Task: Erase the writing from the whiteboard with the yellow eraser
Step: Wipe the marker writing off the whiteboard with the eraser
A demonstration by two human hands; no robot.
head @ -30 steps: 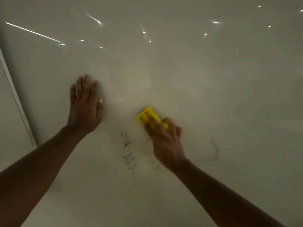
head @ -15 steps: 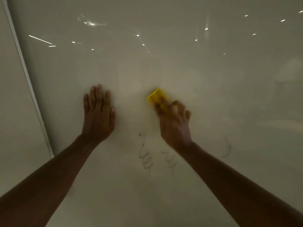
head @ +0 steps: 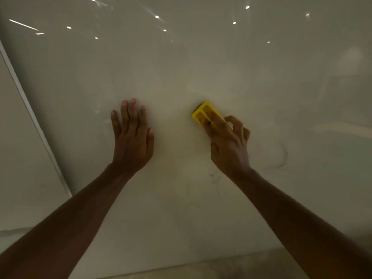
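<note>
Eraser [head: 203, 113] yellow, ribbed back, on whiteboard [head: 261, 87] | right hand [head: 229, 146] grip holding it | left hand [head: 131, 137] flat, fingers spread

Nothing legible is showing anywhere. The whiteboard [head: 201, 63] is carrying only faint leftover pen strokes [head: 282, 158], too smeared to read as letters or nos. The yellow eraser [head: 203, 114] is showing no brand or label on its visible back.

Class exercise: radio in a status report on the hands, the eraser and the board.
Right hand grips yellow eraser against whiteboard. Left hand flat, open. Faint curved mark remains right. Nothing in the way.
</note>
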